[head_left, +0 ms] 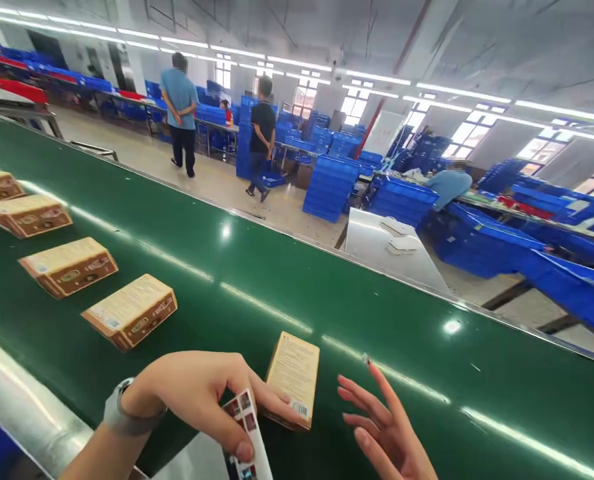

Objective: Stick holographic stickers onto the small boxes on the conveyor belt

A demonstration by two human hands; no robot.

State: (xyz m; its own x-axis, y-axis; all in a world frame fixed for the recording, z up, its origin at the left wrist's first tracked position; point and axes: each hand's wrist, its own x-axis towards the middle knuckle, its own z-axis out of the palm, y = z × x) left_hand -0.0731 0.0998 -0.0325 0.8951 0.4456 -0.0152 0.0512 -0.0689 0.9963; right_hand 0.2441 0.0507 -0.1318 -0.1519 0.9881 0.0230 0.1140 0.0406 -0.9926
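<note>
My left hand (211, 393), with a grey band at the wrist, pinches a white printed sheet or card (251, 433) with rows of small dark pictures. Its outstretched fingers also touch the near left side of a cream and brown carton (297, 373) lying on the green conveyor belt (397, 413). To the right of that carton, my right hand (384, 423) hovers with fingers spread. A tiny clear piece, perhaps a sticker, clings to its index fingertip.
Several similar cartons (131, 310) lie along the belt to the left. A metal rail (21, 393) borders the near side. Beyond the belt are a metal table (387, 247) with white pieces, stacked blue crates (329, 187) and people, two of them standing in the aisle.
</note>
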